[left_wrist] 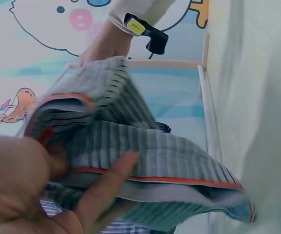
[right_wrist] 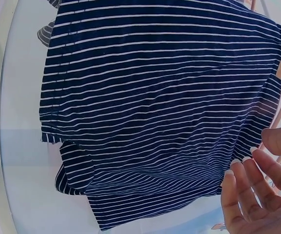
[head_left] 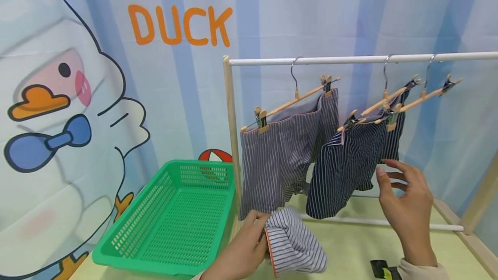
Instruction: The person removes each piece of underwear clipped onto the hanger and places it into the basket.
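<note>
Low in front of the rack, my left hand (head_left: 249,239) grips a pair of grey-and-white striped shorts (head_left: 293,243) with orange piping along the waistband. In the left wrist view the waistband of these shorts (left_wrist: 164,151) gapes, and one finger lies along the cloth. My right hand (head_left: 408,198) is raised beside the hanging navy striped shorts (head_left: 346,172), fingers loosely bent and holding nothing. The right wrist view has its fingertips (right_wrist: 254,151) close to the navy cloth. Clips on a hanger (head_left: 373,113) hold the navy shorts by the waist.
A green basket (head_left: 229,228) stands left of the rack. From the white rail (head_left: 264,62) hang grey striped shorts (head_left: 268,154) on a clip hanger (head_left: 297,98), and another hanger (head_left: 428,94) at the right. A wooden post (head_left: 232,120) supports the rail's left end.
</note>
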`<act>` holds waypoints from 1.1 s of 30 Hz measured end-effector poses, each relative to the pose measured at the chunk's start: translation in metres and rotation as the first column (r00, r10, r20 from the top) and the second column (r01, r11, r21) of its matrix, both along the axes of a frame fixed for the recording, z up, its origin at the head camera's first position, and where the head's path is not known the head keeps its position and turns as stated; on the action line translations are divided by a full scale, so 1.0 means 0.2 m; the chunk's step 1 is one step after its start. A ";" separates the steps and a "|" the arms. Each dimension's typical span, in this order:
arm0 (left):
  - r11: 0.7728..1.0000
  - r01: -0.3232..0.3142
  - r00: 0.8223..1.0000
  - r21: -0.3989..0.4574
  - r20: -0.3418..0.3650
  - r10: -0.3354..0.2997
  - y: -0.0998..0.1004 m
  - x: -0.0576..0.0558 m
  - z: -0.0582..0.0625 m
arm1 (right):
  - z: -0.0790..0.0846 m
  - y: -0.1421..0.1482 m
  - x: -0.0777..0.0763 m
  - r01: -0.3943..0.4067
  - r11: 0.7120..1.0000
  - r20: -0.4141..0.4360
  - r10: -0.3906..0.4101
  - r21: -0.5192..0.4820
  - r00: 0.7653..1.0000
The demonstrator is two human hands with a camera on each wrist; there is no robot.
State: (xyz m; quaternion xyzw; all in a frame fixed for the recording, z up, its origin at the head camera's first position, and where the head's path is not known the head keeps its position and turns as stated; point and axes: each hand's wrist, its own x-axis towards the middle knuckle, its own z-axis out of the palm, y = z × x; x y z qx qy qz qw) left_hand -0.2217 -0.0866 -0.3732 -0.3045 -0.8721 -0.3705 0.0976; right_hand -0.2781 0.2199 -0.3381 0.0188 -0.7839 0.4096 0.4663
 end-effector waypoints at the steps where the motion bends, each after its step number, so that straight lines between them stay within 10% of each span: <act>1: 1.000 -0.004 1.000 0.016 -0.022 0.004 0.00 0.00 0.00 | 0.00 0.00 0.00 -0.002 1.000 0.000 0.002 0.000 1.000; 13: 0.987 -0.133 0.989 0.089 -0.059 0.138 -0.03 0.00 0.03 | -0.02 0.01 -0.02 -0.013 1.000 -0.017 0.013 0.013 1.000; 24: 0.978 -0.149 0.940 0.148 -0.285 0.186 -0.08 -0.03 0.08 | -0.01 0.00 -0.01 -0.017 1.000 -0.016 0.018 0.025 1.000; 33: 0.937 -0.311 0.942 0.156 -0.077 0.326 -0.15 0.02 0.18 | -0.02 0.00 -0.02 -0.014 0.999 -0.022 0.014 0.035 1.000</act>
